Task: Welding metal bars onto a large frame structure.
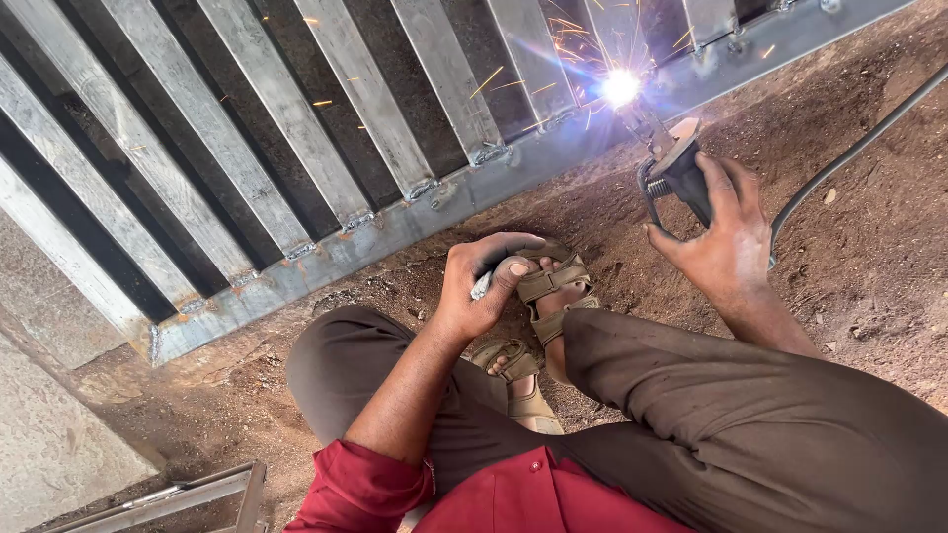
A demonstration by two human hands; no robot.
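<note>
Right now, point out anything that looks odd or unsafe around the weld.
Sparks fly from the arc on the steel frame, yet both hands are bare. The right hand grips the electrode holder close to it; the left hand rests by open sandals.

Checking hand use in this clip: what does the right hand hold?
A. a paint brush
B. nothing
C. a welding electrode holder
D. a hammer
C: the right hand grips the welding electrode holder, its rod sparking against the metal frame.
</note>
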